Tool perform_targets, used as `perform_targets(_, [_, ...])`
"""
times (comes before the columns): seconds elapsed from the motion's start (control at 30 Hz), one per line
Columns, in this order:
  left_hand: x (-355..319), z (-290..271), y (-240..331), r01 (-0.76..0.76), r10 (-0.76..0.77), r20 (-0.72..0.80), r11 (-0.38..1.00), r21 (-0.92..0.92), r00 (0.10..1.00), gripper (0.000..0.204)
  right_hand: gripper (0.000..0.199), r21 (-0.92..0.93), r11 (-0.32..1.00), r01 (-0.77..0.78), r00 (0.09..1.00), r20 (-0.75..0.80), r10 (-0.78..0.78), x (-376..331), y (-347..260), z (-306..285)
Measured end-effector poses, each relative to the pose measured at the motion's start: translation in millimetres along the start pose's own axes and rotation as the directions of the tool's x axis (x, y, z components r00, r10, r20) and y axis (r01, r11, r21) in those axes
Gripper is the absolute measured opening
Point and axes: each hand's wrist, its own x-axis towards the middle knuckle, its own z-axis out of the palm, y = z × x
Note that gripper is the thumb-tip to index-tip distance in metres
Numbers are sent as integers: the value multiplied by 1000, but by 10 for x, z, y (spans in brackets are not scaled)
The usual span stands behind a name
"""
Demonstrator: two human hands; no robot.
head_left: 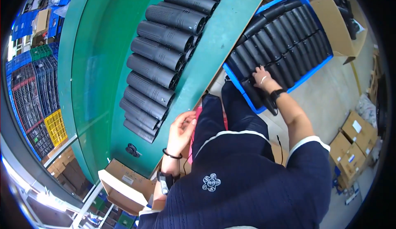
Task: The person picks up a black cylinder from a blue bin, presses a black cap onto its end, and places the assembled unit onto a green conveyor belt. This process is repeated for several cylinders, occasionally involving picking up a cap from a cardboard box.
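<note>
My right hand (262, 79) reaches into a blue crate (295, 86), its fingers bent over the end of a black tube (250, 89) at the crate's near left. Rows of similar black tubes (284, 35) fill the crate. Beside my left thigh, my left hand (181, 131) is loosely curved with its fingers apart and nothing visible in it. In front of it, a slanting row of black cylindrical housings (150, 82) with perforated ends lies on the green bench (206, 70), some stacked on others.
Scissors with black handles (133, 150) lie on the bench by an open cardboard box (123, 183). Another open carton (336, 27) with black parts stands beyond the crate. Stacked cartons (354, 146) are on the floor at right; plastic crates (35, 93) stand at far left.
</note>
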Motion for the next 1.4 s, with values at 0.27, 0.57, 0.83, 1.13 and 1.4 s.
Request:
perform_targets(0.27, [464, 418, 201, -79, 75, 245, 997, 7, 967, 26, 66, -68, 998, -10, 999, -37, 8, -47, 2, 140])
perform_targets(0.57, [664, 669, 71, 0, -2, 382, 1000, 6, 924, 27, 69, 382, 906, 182, 981, -136, -140, -519, 340, -677])
perform_targets(0.83, [876, 1128, -137, 92, 81, 570, 959, -269, 818, 88, 69, 858, -26, 514, 753, -465, -466, -1042, -466, -1259])
perform_targets(1.13, [418, 215, 158, 64, 148, 293, 793, -606, 945, 50, 83, 624, 738, -259, 965, 196, 173, -417, -303, 349])
perform_targets(1.4, [-121, -394, 554, -395, 400, -25, 892, -221, 916, 71, 89, 734, 642, 220, 924, -368, 104, -697, 177, 397])
